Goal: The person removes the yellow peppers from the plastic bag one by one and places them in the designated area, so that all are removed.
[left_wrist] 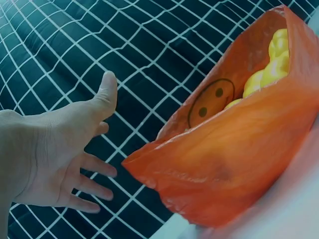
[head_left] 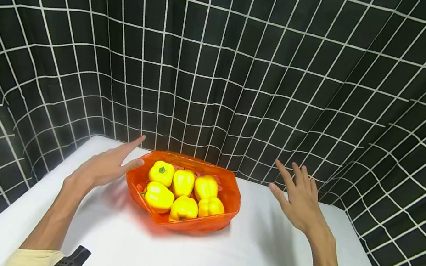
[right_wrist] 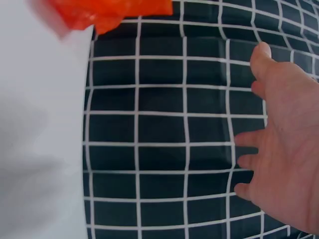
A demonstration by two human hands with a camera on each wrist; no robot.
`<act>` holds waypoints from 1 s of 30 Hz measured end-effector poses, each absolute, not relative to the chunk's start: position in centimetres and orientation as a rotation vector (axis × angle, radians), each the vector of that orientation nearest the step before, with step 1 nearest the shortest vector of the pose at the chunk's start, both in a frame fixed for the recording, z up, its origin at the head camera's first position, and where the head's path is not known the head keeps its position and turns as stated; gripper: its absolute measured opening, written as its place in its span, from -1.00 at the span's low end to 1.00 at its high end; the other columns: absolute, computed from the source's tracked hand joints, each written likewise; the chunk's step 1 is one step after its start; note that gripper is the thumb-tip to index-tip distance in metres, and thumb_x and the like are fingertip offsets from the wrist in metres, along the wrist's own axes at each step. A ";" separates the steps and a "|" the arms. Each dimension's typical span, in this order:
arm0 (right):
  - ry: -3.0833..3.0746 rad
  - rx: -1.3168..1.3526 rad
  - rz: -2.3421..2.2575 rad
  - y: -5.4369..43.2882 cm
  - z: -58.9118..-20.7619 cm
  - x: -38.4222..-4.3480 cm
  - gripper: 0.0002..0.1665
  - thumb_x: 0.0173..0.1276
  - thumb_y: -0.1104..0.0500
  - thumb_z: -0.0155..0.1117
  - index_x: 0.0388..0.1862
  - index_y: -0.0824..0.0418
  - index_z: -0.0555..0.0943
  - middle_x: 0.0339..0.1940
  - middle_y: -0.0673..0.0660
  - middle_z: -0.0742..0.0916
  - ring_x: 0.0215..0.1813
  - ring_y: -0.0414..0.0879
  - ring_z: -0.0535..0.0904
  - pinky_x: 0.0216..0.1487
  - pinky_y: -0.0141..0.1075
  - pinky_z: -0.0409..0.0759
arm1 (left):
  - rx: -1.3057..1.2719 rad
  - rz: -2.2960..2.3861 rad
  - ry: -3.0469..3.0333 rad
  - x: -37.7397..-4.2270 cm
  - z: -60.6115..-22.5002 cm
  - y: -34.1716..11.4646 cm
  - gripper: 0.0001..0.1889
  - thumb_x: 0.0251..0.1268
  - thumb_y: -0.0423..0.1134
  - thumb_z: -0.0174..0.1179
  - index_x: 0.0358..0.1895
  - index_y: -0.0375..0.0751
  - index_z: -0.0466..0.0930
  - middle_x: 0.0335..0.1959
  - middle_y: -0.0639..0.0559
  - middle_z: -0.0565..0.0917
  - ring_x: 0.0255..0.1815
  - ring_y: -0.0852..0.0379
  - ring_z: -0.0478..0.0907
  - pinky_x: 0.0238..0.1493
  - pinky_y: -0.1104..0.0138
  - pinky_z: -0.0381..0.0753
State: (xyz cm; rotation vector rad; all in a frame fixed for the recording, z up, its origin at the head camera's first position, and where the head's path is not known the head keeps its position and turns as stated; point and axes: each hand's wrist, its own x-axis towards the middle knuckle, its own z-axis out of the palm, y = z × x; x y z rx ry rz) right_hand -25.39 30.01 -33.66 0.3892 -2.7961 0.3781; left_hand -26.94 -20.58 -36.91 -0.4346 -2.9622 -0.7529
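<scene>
L grip [head_left: 104, 168] & R grip [head_left: 301, 207] fingers apart, empty, flanking orange bag [head_left: 198, 227] w/ yellow peppers [head_left: 184, 206]; looks pre-grasp, next prob. needs pinching bag's rim.

sign: dark smiley face [left_wrist: 212, 103] (partly hidden) | on: orange bag [left_wrist: 224, 164], inside | view: left wrist

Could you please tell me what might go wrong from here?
The orange bag gapes wide, so the yellow peppers could roll out if it tips. The left hand looks nearer the bag than the right hand, so an uneven grab might drag it sideways.
</scene>
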 end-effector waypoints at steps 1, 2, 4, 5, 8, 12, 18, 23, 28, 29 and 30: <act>-2.789 0.399 0.381 29.8 -33.5 -25.3 -0.15 0.61 -0.31 -0.01 0.74 -0.18 0.02 0.71 0.47 0.09 0.73 0.51 -0.21 0.62 0.51 -0.27 | -0.425 -0.758 -2.972 -27.0 -36.9 -20.4 -0.10 0.51 0.46 -0.16 0.73 0.16 -0.18 0.73 -0.15 0.09 0.67 -0.37 0.15 0.56 -0.40 0.13; -2.784 0.409 0.389 29.6 -33.3 -25.3 -0.15 0.61 -0.31 0.00 0.74 -0.18 0.03 0.71 0.47 0.09 0.73 0.50 -0.21 0.62 0.50 -0.28 | -0.414 -0.763 -2.978 -27.0 -37.0 -20.2 -0.09 0.50 0.48 -0.18 0.73 0.17 -0.19 0.72 -0.15 0.10 0.66 -0.39 0.16 0.55 -0.41 0.14; -2.780 0.422 0.395 29.1 -33.0 -25.2 -0.16 0.61 -0.31 0.00 0.74 -0.19 0.04 0.72 0.44 0.08 0.74 0.47 -0.22 0.63 0.49 -0.29 | -0.393 -0.766 -2.991 -27.2 -37.0 -19.9 -0.08 0.49 0.50 -0.19 0.73 0.18 -0.19 0.71 -0.17 0.13 0.64 -0.42 0.20 0.53 -0.43 0.16; -2.778 0.429 0.393 28.8 -32.9 -25.3 -0.17 0.61 -0.31 -0.01 0.74 -0.18 0.05 0.72 0.43 0.08 0.74 0.46 -0.22 0.63 0.48 -0.29 | -0.383 -0.768 -2.998 -27.3 -37.0 -19.7 -0.07 0.48 0.51 -0.20 0.73 0.17 -0.19 0.71 -0.18 0.14 0.62 -0.44 0.21 0.53 -0.43 0.18; -2.779 0.460 0.392 27.8 -32.4 -25.4 -0.19 0.61 -0.30 0.01 0.73 -0.19 0.09 0.73 0.40 0.10 0.75 0.44 -0.19 0.64 0.47 -0.27 | -0.355 -0.767 -3.019 -27.6 -36.9 -19.2 -0.06 0.49 0.49 -0.17 0.74 0.12 -0.18 0.67 -0.25 0.21 0.58 -0.48 0.27 0.51 -0.41 0.24; -2.780 0.515 0.374 26.2 -32.1 -25.8 -0.22 0.59 -0.27 0.04 0.70 -0.18 0.16 0.72 0.36 0.17 0.74 0.43 -0.10 0.63 0.49 -0.20 | -0.308 -0.764 -3.078 -27.9 -36.5 -18.4 -0.03 0.47 0.51 -0.16 0.73 0.04 -0.12 0.64 -0.32 0.25 0.58 -0.51 0.25 0.49 -0.42 0.26; -2.779 0.614 0.416 23.9 -31.6 -26.5 -0.27 0.60 -0.23 0.06 0.66 -0.15 0.24 0.69 0.29 0.26 0.72 0.40 0.00 0.63 0.48 -0.08 | -0.314 -0.688 -3.139 -28.6 -36.2 -17.8 -0.11 0.52 0.37 -0.05 0.67 -0.15 0.10 0.58 -0.33 0.35 0.56 -0.50 0.28 0.46 -0.41 0.31; -2.774 0.686 0.430 22.5 -31.7 -27.1 -0.28 0.58 -0.22 0.11 0.64 -0.13 0.29 0.66 0.28 0.32 0.70 0.38 0.09 0.61 0.47 0.03 | -0.378 -0.670 -3.141 -29.1 -36.3 -17.1 -0.29 0.54 0.14 0.13 0.55 -0.25 0.34 0.40 -0.30 0.58 0.39 -0.34 0.52 0.41 -0.30 0.47; -2.779 0.790 0.451 21.3 -32.4 -27.7 -0.30 0.55 -0.21 0.18 0.59 -0.09 0.38 0.61 0.26 0.42 0.61 0.33 0.30 0.54 0.44 0.25 | -0.375 -0.667 -3.169 -29.5 -36.2 -16.7 -0.38 0.48 -0.03 0.26 0.47 -0.27 0.43 0.28 -0.25 0.68 0.24 -0.21 0.62 0.33 -0.19 0.61; -2.776 0.815 0.457 20.9 -32.6 -27.9 -0.31 0.55 -0.20 0.20 0.57 -0.07 0.41 0.58 0.25 0.46 0.57 0.31 0.37 0.52 0.41 0.31 | -0.374 -0.652 -3.176 -29.5 -36.2 -16.7 -0.40 0.46 -0.08 0.28 0.45 -0.28 0.45 0.24 -0.24 0.70 0.18 -0.18 0.65 0.29 -0.15 0.65; -2.773 0.845 0.458 20.5 -32.8 -28.0 -0.33 0.54 -0.18 0.22 0.55 -0.04 0.44 0.55 0.24 0.49 0.54 0.28 0.41 0.50 0.38 0.37 | -0.367 -0.639 -3.186 -29.6 -36.1 -16.7 -0.44 0.45 -0.13 0.30 0.41 -0.30 0.48 0.18 -0.23 0.72 0.11 -0.15 0.67 0.24 -0.11 0.70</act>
